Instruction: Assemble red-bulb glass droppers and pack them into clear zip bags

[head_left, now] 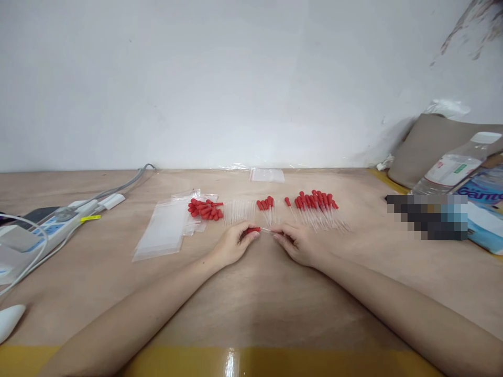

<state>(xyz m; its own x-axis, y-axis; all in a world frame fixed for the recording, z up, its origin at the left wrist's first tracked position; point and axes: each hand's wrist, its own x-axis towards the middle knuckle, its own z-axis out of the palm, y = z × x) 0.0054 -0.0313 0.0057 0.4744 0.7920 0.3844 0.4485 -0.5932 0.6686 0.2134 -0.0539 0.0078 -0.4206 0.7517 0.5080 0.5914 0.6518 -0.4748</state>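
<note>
Both my hands rest on the wooden table (pixel 251 293) and meet at its middle. My left hand (pixel 232 244) pinches the red rubber bulb (pixel 253 230) of a dropper. My right hand (pixel 299 243) pinches the clear glass tube (pixel 268 230) at the bulb's other end. Just beyond my fingers lie a pile of loose red bulbs (pixel 205 209), a row of clear glass tubes (pixel 239 210), a small group of finished droppers (pixel 267 205) and a larger fan of finished droppers (pixel 319 207).
A stack of clear plastic bags (pixel 165 230) lies left of the bulbs, one more bag (pixel 267 175) at the back. A power strip with cables (pixel 58 222) is at the far left. A water bottle (pixel 451 170), a cushion (pixel 428 144) and packaging sit at the right.
</note>
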